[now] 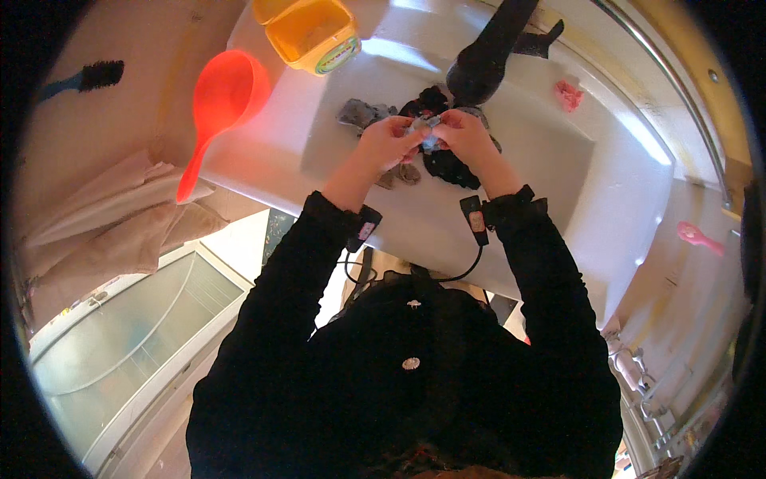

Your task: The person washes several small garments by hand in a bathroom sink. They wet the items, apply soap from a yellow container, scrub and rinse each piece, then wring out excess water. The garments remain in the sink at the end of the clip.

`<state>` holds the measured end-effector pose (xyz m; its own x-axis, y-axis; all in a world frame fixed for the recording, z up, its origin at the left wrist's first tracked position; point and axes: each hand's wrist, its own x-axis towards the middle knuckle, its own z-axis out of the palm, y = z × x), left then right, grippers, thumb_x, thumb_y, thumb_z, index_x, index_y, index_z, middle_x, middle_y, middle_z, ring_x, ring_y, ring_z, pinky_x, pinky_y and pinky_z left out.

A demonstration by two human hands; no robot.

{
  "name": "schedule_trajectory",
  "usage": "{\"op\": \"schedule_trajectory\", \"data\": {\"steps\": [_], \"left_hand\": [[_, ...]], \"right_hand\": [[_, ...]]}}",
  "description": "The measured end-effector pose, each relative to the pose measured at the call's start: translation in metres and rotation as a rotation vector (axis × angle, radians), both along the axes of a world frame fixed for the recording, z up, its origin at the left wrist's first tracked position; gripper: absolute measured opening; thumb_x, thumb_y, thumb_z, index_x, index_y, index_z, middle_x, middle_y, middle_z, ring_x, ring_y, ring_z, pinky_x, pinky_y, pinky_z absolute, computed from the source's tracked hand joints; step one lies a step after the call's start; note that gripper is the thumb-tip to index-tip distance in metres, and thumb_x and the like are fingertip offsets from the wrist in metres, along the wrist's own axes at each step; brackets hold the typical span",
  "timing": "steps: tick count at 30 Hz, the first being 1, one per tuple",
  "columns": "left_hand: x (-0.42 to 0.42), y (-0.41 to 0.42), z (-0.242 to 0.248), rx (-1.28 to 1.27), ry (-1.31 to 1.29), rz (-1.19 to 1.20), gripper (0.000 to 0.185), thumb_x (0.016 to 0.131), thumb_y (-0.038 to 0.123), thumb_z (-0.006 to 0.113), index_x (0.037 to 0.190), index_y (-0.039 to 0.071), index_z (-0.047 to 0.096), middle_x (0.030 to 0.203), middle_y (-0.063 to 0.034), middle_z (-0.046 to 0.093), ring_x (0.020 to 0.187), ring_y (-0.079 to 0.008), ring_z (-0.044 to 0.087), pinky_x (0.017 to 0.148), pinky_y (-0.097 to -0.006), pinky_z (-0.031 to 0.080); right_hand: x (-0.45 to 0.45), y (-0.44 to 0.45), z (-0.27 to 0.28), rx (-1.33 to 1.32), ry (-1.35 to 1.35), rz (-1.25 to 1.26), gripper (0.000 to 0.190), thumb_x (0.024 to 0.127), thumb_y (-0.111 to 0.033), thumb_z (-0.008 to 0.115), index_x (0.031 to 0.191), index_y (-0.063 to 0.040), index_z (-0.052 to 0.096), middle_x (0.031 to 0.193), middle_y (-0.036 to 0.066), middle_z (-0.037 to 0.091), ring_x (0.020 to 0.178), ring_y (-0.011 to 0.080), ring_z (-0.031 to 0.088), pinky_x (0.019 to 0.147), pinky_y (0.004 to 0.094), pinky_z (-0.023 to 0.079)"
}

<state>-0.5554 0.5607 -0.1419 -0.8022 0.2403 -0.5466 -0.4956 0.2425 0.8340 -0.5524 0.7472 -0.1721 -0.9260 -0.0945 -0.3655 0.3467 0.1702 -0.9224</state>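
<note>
My left hand [389, 142] and my right hand [464, 136] meet over a white sink basin [526, 197], both pinching a small light blue-grey wet cloth [428, 130] between the fingertips. Below and around them lie bunched dark cloth items [452, 169], a grey cloth piece [362, 112] to the left and a brownish rolled one [409, 173] near my left wrist. A dark faucet [479, 72] reaches over the pile from the top. Whether water runs from it I cannot tell.
On the basin's left rim rests a red plastic dipper [224, 96]. An open yellow tub [317, 36] stands at the back. A crumpled pink item [568, 96] lies at the back right. Farther out are a dark bristle brush [100, 75], a pink brush [699, 236] and draped cloth [119, 215].
</note>
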Motion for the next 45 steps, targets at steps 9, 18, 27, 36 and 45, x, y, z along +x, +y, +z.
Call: {"op": "schedule_trajectory", "data": {"steps": [9, 18, 27, 36, 45], "left_hand": [[-0.001, 0.017, -0.019, 0.777, -0.346, 0.390, 0.030, 0.090, 0.028, 0.055, 0.107, 0.003, 0.058, 0.097, -0.0081, 0.064, 0.083, -0.0175, 0.062, 0.072, -0.0316, 0.051], [0.000, 0.036, -0.009, 0.211, 0.028, 0.025, 0.034, 0.082, 0.023, 0.063, 0.107, 0.002, 0.055, 0.099, -0.0080, 0.061, 0.085, -0.0181, 0.061, 0.070, -0.0294, 0.050], [0.000, 0.027, 0.001, 0.658, -0.236, 0.131, 0.035, 0.076, 0.013, 0.059, 0.109, 0.002, 0.056, 0.103, -0.0090, 0.061, 0.092, -0.0213, 0.060, 0.081, -0.0334, 0.049], [0.018, 0.043, 0.008, 1.233, -0.504, 0.237, 0.045, 0.092, 0.042, 0.047, 0.109, 0.002, 0.058, 0.114, -0.0102, 0.061, 0.106, -0.0268, 0.057, 0.095, -0.0421, 0.041], [0.016, 0.018, 0.012, 0.590, -0.251, 0.037, 0.043, 0.091, 0.041, 0.052, 0.112, 0.004, 0.056, 0.104, -0.0058, 0.063, 0.093, -0.0167, 0.061, 0.083, -0.0286, 0.047]], "right_hand": [[0.021, 0.004, -0.003, 0.431, 0.300, -0.194, 0.026, 0.072, -0.012, 0.060, 0.096, -0.002, 0.058, 0.080, 0.017, 0.063, 0.073, 0.0320, 0.061, 0.069, 0.0383, 0.049], [0.013, 0.016, 0.003, -0.980, -0.275, -0.521, 0.022, 0.078, -0.009, 0.056, 0.098, -0.001, 0.057, 0.091, 0.011, 0.060, 0.085, 0.0274, 0.060, 0.076, 0.0419, 0.052], [0.019, 0.013, 0.034, -1.137, -0.252, -0.342, 0.023, 0.080, -0.008, 0.062, 0.101, -0.002, 0.058, 0.093, 0.008, 0.061, 0.085, 0.0226, 0.061, 0.076, 0.0374, 0.051], [0.021, 0.015, 0.028, -0.822, -0.151, -0.208, 0.030, 0.091, -0.018, 0.051, 0.116, -0.002, 0.054, 0.104, 0.009, 0.062, 0.088, 0.0193, 0.063, 0.077, 0.0314, 0.052], [0.024, 0.016, 0.038, 0.051, 0.430, 0.016, 0.034, 0.089, -0.030, 0.057, 0.114, -0.008, 0.058, 0.101, 0.010, 0.063, 0.087, 0.0264, 0.062, 0.078, 0.0376, 0.049]]}}
